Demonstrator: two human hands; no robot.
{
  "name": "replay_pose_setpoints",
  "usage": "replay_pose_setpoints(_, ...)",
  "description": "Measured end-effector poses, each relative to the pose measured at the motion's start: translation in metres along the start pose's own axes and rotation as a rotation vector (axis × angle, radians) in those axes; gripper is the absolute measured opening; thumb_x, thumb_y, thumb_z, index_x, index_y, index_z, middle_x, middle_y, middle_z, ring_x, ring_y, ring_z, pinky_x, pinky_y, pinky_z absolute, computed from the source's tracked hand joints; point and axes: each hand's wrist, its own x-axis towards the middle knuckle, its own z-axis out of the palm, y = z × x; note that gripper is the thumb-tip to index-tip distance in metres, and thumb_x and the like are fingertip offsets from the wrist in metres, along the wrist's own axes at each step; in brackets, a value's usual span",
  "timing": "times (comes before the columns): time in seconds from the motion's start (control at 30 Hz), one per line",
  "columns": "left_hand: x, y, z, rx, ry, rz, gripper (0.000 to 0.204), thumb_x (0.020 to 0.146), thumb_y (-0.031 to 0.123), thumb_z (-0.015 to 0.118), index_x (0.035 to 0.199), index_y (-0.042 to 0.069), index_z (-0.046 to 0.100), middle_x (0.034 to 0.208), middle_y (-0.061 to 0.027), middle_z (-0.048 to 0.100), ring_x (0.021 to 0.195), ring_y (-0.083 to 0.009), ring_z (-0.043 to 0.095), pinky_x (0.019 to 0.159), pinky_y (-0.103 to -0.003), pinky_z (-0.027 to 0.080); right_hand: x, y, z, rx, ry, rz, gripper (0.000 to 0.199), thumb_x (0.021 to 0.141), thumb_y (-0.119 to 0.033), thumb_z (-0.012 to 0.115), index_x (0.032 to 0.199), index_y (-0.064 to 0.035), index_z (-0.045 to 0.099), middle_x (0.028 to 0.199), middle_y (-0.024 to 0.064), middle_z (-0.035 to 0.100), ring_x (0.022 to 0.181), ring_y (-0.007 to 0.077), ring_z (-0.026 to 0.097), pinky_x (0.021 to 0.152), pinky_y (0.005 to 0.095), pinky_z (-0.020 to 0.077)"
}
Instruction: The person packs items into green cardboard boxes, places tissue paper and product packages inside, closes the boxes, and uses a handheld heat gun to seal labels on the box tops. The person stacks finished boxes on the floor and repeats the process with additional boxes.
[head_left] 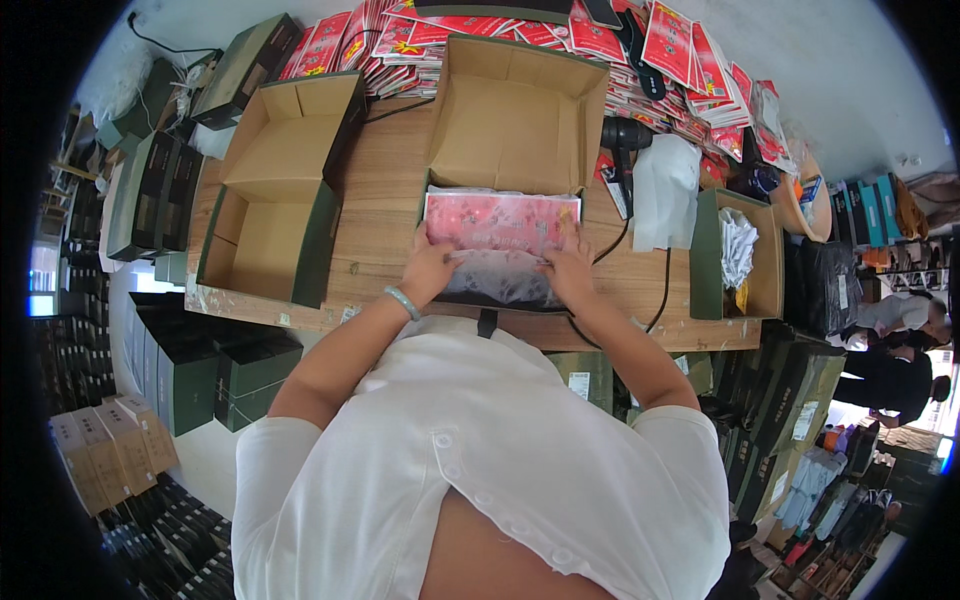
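A pink-printed packet [502, 222] in clear wrap is pressed flat at the near end of an open carton [515, 120] on the desk [380, 240], left hand [428, 268] & right hand [568, 272] each w/ grip spread, nothing clenched; carton unsealed, second carton [275, 190] unfilled.

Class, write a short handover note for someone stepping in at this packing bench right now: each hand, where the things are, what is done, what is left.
Left hand: pressing the left side of the clear-wrapped pink packet.
Right hand: pressing its right side.
Things: the packet lies in the near half of the open cardboard box on the wooden bench; a second open box lies to the left, with nothing in it; red packets are piled at the back.
Done: packet laid in the box.
Left: box flaps not yet closed.
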Motion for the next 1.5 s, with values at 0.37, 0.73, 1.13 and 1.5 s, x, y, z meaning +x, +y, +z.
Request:
replay_pose_setpoints(0.37, 0.010, -0.002, 0.024, -0.138, -0.060, -0.102, 0.022, 0.085, 0.017, 0.065, 0.104, 0.005, 0.066, 0.104, -0.0281, 0.058, 0.097, -0.0449, 0.056, 0.086, -0.045, 0.047, -0.007, 0.027, 0.061, -0.113, 0.020, -0.125, 0.016, 0.077, -0.009, 0.064, 0.093, -0.0062, 0.064, 0.120, 0.0206, 0.053, 0.107, 0.0383, 0.053, 0.100, 0.0482, 0.0362)
replay_pose_setpoints(0.73, 0.014, 0.014, -0.046, -0.327, 0.058, 0.231, 0.014, 0.085, 0.008, 0.062, 0.087, -0.003, 0.053, 0.085, -0.0231, 0.057, 0.084, -0.0451, 0.053, 0.073, -0.046, 0.045, 0.008, 0.011, -0.009, 0.704, 0.209, -0.059, 0.022, 0.074, 0.014, 0.053, 0.091, 0.0029, 0.048, 0.089, 0.0205, 0.050, 0.085, 0.0386, 0.057, 0.074, 0.0437, 0.0498)
replay_pose_setpoints(1.13, -0.003, 0.051, -0.102, -0.594, 0.223, 0.314, 0.007, 0.082, -0.006, 0.056, 0.086, 0.000, 0.059, 0.081, -0.0119, 0.057, 0.078, -0.0251, 0.057, 0.072, -0.032, 0.046, -0.002, -0.030, -0.079, 0.587, 0.423, -0.242, 0.018, 0.074, 0.009, 0.057, 0.086, -0.0003, 0.048, 0.086, 0.0159, 0.048, 0.082, 0.0324, 0.050, 0.076, 0.0372, 0.0430)
replay_pose_setpoints(1.5, -0.030, 0.130, -0.165, -0.709, 0.184, 0.599, 0.026, 0.071, -0.013, 0.052, 0.089, 0.001, 0.062, 0.084, -0.0117, 0.057, 0.080, -0.0293, 0.057, 0.072, -0.032, 0.047, -0.061, -0.067, -0.191, 0.542, 0.576, -0.177, 0.009, 0.082, -0.003, 0.061, 0.080, -0.0018, 0.052, 0.087, 0.0105, 0.050, 0.083, 0.0220, 0.050, 0.079, 0.0296, 0.0400)
